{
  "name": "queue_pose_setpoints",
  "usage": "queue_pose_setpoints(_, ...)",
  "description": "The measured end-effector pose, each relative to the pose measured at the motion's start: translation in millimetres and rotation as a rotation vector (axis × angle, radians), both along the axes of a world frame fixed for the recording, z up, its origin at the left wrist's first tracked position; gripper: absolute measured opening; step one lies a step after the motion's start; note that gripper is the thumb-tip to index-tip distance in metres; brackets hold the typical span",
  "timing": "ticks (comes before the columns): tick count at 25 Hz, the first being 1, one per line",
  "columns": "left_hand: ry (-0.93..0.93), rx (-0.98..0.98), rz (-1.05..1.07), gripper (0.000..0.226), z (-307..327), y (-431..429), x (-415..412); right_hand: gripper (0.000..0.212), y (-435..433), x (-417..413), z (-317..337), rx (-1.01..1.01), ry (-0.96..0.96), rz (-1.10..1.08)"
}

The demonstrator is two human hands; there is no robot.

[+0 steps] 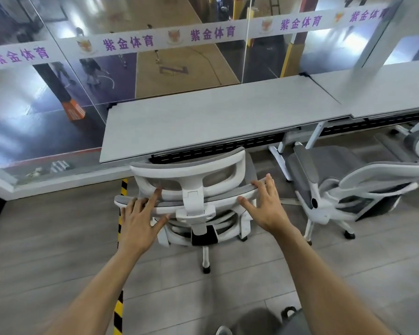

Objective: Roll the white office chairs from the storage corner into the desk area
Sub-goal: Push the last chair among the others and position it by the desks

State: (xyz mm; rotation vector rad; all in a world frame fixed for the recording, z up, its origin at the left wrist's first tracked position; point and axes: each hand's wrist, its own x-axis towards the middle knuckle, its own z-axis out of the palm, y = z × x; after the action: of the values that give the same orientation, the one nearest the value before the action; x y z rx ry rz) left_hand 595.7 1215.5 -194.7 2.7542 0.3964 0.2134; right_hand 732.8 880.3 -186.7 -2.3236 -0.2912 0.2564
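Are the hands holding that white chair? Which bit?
Nothing is clasped. The left grip and right grip, both bare hands, rest with straight fingers on the top rim of the backrest of the white chair.

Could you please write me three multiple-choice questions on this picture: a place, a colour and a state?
1. Where does the chair under the hands stand?
A. At the front edge of the desk
B. On top of it
C. Far from any desk
2. Which colours has the floor tape?
A. Red and white
B. Yellow and black
C. Blue
3. How are the left hand and right hand?
A. Clenched in the air
B. Holding phones
C. Fingers straight, on the chair's backrest
1 A, its headrest is at the desk edge; 2 B, stripes beside the chair; 3 C, both lie spread on its top rim.
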Motion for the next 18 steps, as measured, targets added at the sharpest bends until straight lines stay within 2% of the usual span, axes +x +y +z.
queue_pose_setpoints(11,0.027,-0.029,0.023,0.069,9,-1,-8,0.081,5,-6,6,-0.217,-0.034,-0.025)
queue_pose_setpoints(14,-0.039,-0.061,0.012,0.057,25,-17,-33,0.071,-1,-42,16,-0.173,-0.092,-0.106)
queue_pose_setpoints(18,-0.109,-0.086,-0.144,0.045,44,-46,-92,0.053,-11,-140,35,-0.137,-0.204,-0.228)
